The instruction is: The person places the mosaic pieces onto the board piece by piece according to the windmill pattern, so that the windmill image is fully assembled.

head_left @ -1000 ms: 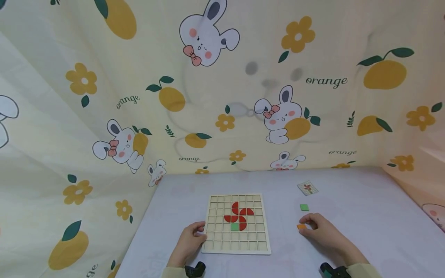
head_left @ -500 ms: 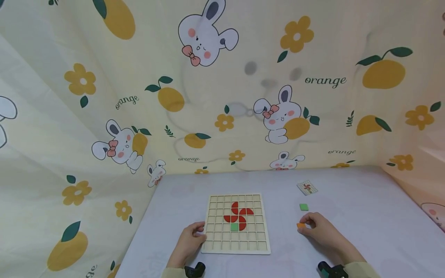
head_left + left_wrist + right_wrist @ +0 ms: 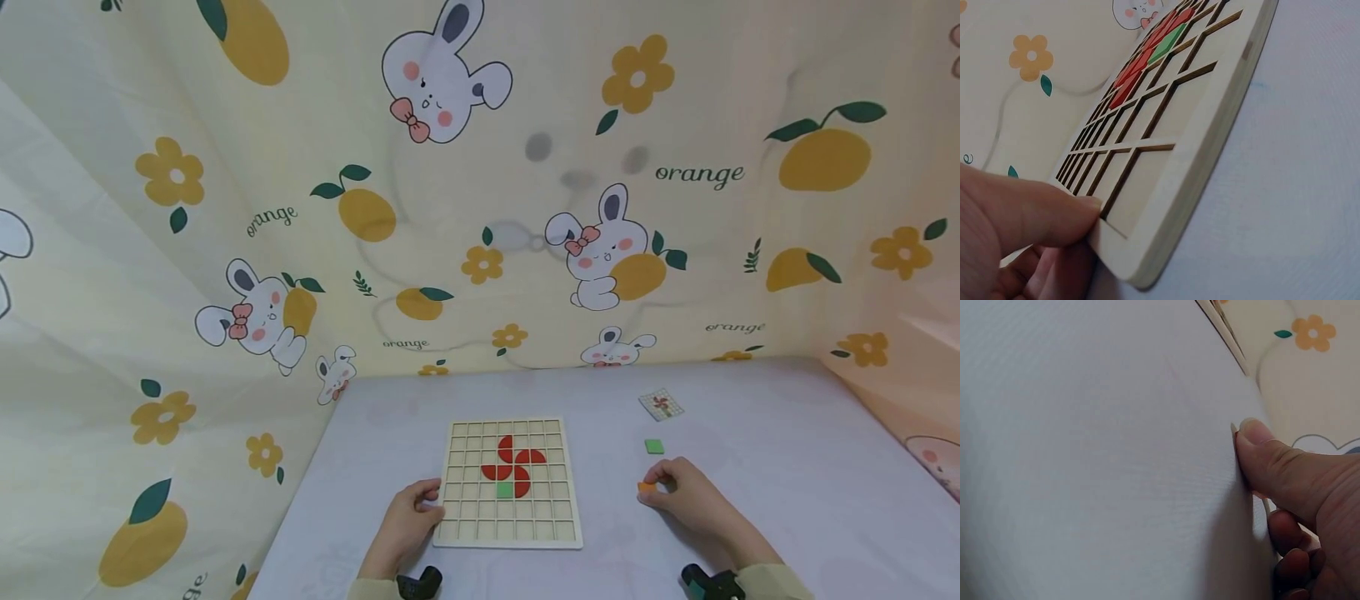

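Observation:
My left hand holds the left edge of a pale wooden grid board. In the left wrist view its thumb lies on the rim near a corner, with the other fingers curled below. Red rounded pieces form a pinwheel in the grid, and a green square piece sits against its lower part. To the right of the board, my right hand pinches a small orange tile between thumb and fingers, low over the table. In the right wrist view the thumb mostly hides the tile.
Beyond the right hand lies a loose green square tile. Farther back is a small card printed with a red pinwheel on a grid. A white cloth covers the table, and a patterned curtain hangs behind it.
My right hand has shifted very slightly left with the orange tile in its pinch. The left hand and the board stay as they were.

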Motion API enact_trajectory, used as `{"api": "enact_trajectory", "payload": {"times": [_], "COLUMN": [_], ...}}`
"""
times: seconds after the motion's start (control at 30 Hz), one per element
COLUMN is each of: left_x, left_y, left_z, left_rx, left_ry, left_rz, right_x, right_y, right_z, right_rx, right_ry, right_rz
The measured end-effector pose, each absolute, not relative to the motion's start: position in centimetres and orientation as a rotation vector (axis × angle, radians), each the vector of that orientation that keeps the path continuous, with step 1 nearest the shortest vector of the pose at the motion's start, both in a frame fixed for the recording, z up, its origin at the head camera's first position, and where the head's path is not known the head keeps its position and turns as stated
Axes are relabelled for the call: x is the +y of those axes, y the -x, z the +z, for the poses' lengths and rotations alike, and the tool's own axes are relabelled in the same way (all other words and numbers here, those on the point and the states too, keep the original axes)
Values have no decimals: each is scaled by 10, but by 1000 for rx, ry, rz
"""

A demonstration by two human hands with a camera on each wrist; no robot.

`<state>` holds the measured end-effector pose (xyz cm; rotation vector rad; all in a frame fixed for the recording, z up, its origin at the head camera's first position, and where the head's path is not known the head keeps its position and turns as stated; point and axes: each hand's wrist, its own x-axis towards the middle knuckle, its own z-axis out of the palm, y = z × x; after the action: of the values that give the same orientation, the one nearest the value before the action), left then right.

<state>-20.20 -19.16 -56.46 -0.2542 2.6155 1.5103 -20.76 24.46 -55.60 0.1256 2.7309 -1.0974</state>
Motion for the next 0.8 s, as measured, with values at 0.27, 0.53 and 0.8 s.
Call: {"api": "enact_trajectory", "payload": {"times": [0.27, 0.53, 0.8], "left_x": [-191, -192, -193], "left_y": [202, 203, 204], "left_z": [-564, -566, -567], "left_rx": [2628, 2636, 2618], "left_ry": [262, 245, 254], "left_rz": [1489, 1487, 1510], "right_x": [242, 243, 246], "right_y": [207, 206, 201], "right_z": [-554, -555, -552], "right_rx": [2739, 2744, 2734], "right_ry": [-132, -130, -114], "right_rz": [-1093, -1091, -1189]}}
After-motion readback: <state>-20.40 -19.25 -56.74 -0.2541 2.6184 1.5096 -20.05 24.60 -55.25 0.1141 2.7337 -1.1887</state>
